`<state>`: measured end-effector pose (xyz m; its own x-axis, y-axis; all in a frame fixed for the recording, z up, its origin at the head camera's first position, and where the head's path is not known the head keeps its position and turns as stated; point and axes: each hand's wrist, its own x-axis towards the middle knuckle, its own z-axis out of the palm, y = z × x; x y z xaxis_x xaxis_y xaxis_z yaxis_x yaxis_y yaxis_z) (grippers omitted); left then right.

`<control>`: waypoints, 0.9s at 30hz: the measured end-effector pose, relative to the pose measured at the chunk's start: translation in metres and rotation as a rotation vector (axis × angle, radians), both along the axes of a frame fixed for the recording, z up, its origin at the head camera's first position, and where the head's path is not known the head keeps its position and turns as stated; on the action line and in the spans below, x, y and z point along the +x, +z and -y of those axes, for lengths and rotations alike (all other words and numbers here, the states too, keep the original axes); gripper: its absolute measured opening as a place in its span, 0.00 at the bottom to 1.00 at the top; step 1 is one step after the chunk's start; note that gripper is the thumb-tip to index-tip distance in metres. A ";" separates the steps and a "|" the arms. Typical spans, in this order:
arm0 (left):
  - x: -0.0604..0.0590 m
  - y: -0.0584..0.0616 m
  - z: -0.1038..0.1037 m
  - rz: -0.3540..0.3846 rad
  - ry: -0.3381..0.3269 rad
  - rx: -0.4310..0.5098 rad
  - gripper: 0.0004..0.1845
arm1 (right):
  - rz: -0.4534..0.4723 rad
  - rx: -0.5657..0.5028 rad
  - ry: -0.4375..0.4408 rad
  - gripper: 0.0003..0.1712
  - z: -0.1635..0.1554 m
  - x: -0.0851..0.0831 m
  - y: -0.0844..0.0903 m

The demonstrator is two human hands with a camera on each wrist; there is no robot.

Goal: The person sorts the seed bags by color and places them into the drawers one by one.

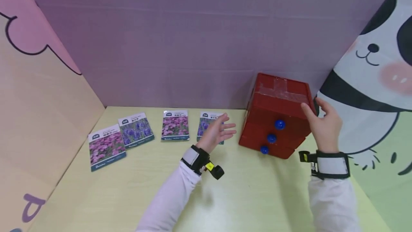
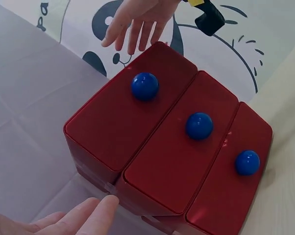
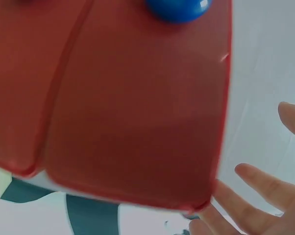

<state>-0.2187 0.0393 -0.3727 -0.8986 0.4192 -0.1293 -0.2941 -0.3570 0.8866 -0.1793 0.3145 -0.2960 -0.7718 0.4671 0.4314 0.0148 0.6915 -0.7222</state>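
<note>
Red box (image 1: pixel 277 115) w/ three blue knobs (image 1: pixel 279 124) sits on table (image 1: pixel 244 196) at abt 2 o'clock from centre, tilted, close to back wall, near panda panel. Seed packs (image 1: pixel 175 125) in a row at 10–11 o'clock.

Risks, as judged: box looks tipped and unsteady; push from one side only could slide or topple it, drawers could slip out by own weight. L hand sweep could also scuff nearest pack, partly hidden under it.

R hand (image 1: pixel 323 122): fingers straight, spread, at box's upper R corner, touching or just off it; no grasp. L hand (image 1: pixel 216 131): open, palm up-ish, fingers toward box at 3 o'clock, apart from it, holds nothing.
</note>
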 end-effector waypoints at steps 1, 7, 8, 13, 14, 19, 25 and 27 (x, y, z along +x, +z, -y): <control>0.000 0.000 0.000 -0.002 0.001 -0.005 0.31 | -0.002 -0.002 -0.005 0.33 -0.004 0.000 -0.001; 0.000 -0.002 -0.003 -0.001 -0.001 -0.005 0.32 | 0.009 0.012 -0.032 0.33 -0.018 0.000 -0.010; 0.000 -0.002 -0.004 0.002 -0.002 -0.003 0.32 | 0.023 0.013 -0.036 0.34 -0.019 0.000 -0.011; 0.000 -0.005 -0.009 0.008 -0.006 -0.017 0.32 | 0.100 0.008 -0.043 0.36 -0.022 -0.003 -0.017; 0.000 -0.006 -0.010 0.010 -0.011 -0.020 0.32 | 0.111 0.006 -0.044 0.36 -0.023 -0.003 -0.018; 0.000 -0.009 -0.015 0.017 -0.019 -0.023 0.32 | 0.147 -0.020 -0.052 0.37 -0.023 -0.004 -0.023; 0.001 -0.012 -0.021 0.031 -0.024 -0.007 0.32 | 0.163 -0.041 -0.027 0.35 -0.023 -0.005 -0.025; 0.001 -0.013 -0.022 0.038 -0.033 -0.007 0.32 | 0.179 -0.064 -0.017 0.35 -0.024 -0.005 -0.025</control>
<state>-0.2174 0.0614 -0.3854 -0.8788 0.4473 -0.1663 -0.3394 -0.3407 0.8768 -0.1844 0.3384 -0.3208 -0.8252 0.5030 0.2570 0.1584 0.6427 -0.7496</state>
